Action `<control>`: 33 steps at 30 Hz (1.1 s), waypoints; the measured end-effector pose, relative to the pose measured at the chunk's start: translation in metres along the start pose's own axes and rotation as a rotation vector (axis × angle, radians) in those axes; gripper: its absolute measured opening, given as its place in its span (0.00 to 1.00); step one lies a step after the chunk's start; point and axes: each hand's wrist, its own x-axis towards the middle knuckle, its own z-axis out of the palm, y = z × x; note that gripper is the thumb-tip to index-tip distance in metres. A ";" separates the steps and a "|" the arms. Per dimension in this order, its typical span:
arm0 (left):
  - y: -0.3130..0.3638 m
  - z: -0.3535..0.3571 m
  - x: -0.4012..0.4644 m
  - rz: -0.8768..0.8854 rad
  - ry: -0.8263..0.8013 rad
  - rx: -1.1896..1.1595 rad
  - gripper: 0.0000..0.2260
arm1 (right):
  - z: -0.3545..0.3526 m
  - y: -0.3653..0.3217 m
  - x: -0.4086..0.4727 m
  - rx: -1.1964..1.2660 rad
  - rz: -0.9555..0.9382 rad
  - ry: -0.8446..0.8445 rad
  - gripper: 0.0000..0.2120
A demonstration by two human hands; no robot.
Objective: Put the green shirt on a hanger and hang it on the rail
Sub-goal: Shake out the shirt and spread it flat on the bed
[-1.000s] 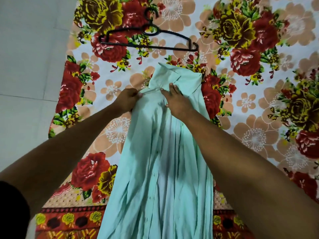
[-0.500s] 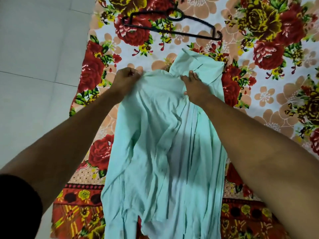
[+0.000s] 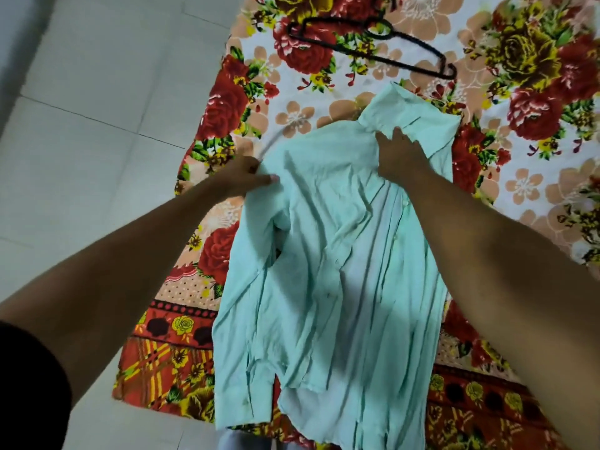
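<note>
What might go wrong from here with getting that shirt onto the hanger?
1. The shirt lies crumpled, one sleeve bunched along its left edge, so the hanger may snag in the folds.
2. Both hands, left hand and right hand, are on the shirt; the hanger lies apart on the floral sheet, so one hand must let go and the cloth may slump.
3. The collar looks folded over, hiding the neck opening.

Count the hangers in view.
1. A black hanger lies on the flowered sheet, beyond the green shirt's collar, apart from it. Others may lie out of view.
</note>
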 end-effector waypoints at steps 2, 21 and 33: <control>-0.016 0.007 -0.013 0.030 0.097 0.071 0.13 | -0.003 -0.041 -0.030 0.055 -0.005 0.204 0.28; -0.115 0.054 -0.147 -0.131 0.237 -0.263 0.20 | 0.103 -0.174 -0.203 -0.080 -0.585 0.126 0.40; -0.151 0.088 -0.205 -0.300 -0.014 -0.191 0.30 | 0.118 -0.218 -0.260 -0.094 -0.652 -0.011 0.41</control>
